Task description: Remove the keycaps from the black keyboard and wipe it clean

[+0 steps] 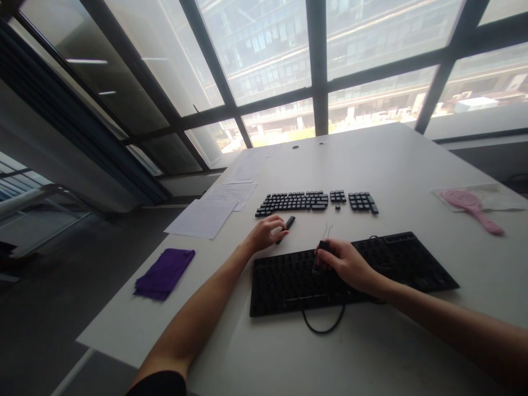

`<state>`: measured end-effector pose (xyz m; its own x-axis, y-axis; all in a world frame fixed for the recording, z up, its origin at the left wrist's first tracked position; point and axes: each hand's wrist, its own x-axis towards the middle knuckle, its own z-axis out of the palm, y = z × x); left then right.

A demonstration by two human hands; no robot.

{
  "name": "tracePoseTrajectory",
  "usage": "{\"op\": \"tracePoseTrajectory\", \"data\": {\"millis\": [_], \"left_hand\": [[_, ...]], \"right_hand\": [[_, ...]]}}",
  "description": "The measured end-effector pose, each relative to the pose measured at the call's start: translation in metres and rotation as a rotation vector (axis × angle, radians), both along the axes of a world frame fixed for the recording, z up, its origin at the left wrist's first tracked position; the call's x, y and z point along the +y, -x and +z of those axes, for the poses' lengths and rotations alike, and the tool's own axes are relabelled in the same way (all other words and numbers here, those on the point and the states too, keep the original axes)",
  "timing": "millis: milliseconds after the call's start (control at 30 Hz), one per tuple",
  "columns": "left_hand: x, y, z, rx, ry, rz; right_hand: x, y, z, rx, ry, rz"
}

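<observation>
A black keyboard base [284,275] with its keycaps off lies on the white table in front of me, a cable looping from its near edge. My left hand [268,233], fingers curled, grips a long black space bar keycap [288,226] just beyond the base's far left corner. Over the middle of the base, my right hand [340,261] is closed around a keycap puller [324,245] with a black handle. Thin wire loops stick out from both ends of it. Loose black keycaps [297,201] stand beyond my hands, laid out in keyboard order.
A folded purple cloth [165,274] and paper sheets [202,218] lie at the left of the table [264,352]. At the right is a pink hairbrush [470,208], partly on a clear plastic bag [501,198]. Large windows stand behind the table.
</observation>
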<state>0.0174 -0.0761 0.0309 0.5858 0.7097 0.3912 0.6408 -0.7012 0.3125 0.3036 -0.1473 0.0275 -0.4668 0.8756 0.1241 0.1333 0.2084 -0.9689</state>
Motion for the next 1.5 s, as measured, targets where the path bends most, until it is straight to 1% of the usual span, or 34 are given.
{"op": "tracePoseTrajectory", "data": {"millis": [67, 167, 267, 433, 533, 667, 800, 933, 1033, 1167, 1500], "left_hand": [[-0.002, -0.001, 0.001, 0.011, 0.027, -0.002], [-0.001, -0.005, -0.002, 0.023, 0.027, -0.005], [0.004, -0.008, -0.008, 0.016, -0.033, -0.003], [0.011, -0.009, -0.015, -0.056, -0.115, 0.026], [0.009, -0.007, -0.015, -0.024, -0.130, 0.031], [0.008, -0.004, -0.013, 0.031, -0.166, 0.072], [0.014, -0.003, -0.013, 0.038, -0.209, 0.114], [0.021, -0.002, -0.016, 0.062, -0.252, 0.152], [0.027, 0.000, -0.020, 0.004, -0.253, 0.212], [0.036, 0.002, -0.024, -0.070, -0.209, 0.299], [0.047, 0.002, -0.026, -0.089, -0.189, 0.327]], "right_hand": [[0.000, 0.000, 0.000, -0.002, -0.004, 0.000], [0.000, 0.000, 0.000, 0.004, -0.008, 0.001], [0.000, 0.000, 0.000, 0.006, -0.010, 0.004], [-0.001, 0.000, 0.000, 0.009, 0.003, 0.004], [-0.001, 0.000, 0.000, 0.010, -0.005, -0.003], [0.000, 0.000, 0.000, 0.007, -0.007, -0.004], [0.000, 0.001, 0.000, 0.009, -0.009, -0.004], [0.000, 0.001, 0.002, 0.004, -0.017, -0.006], [0.000, 0.001, 0.003, 0.004, -0.011, -0.003], [-0.001, 0.000, 0.002, 0.003, -0.006, -0.006], [-0.001, -0.001, 0.003, 0.015, 0.013, -0.002]]}}
